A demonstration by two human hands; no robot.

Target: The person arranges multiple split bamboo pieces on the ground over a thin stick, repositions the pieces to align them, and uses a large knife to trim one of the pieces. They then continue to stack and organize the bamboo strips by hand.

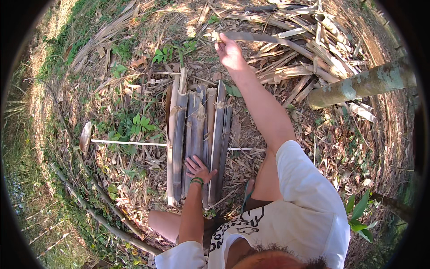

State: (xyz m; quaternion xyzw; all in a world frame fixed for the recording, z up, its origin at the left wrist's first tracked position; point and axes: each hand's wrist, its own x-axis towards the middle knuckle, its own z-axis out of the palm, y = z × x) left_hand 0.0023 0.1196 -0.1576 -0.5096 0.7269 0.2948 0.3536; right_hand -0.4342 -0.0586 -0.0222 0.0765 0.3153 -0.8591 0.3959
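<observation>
The left hand lies flat and open, palm down, on the near end of a bundle of split bamboo strips laid side by side on the ground just ahead of the person's knees; its grip closes on nothing, the fingers merely spread across two or three of the strips; a green band sits at that wrist. The right hand is stretched far forward, its grip closed around the near end of one long dry strip that runs off to the right into a loose pile of similar strips; how tightly the fingers pinch it I cannot tell at this size. Under the bundle, crosswise, runs a thin pale stick, ending at the left in a dry curled leaf; a thick greenish bamboo pole lies at the right, well apart from both hands. The strips look light, stiff along their length yet springy, with splintery edges that could cut; the long one is best taken near its end and drawn lengthwise, since it would likely snag on its neighbours if pulled sideways; the ground around is littered with dry leaves and small green plants.
</observation>
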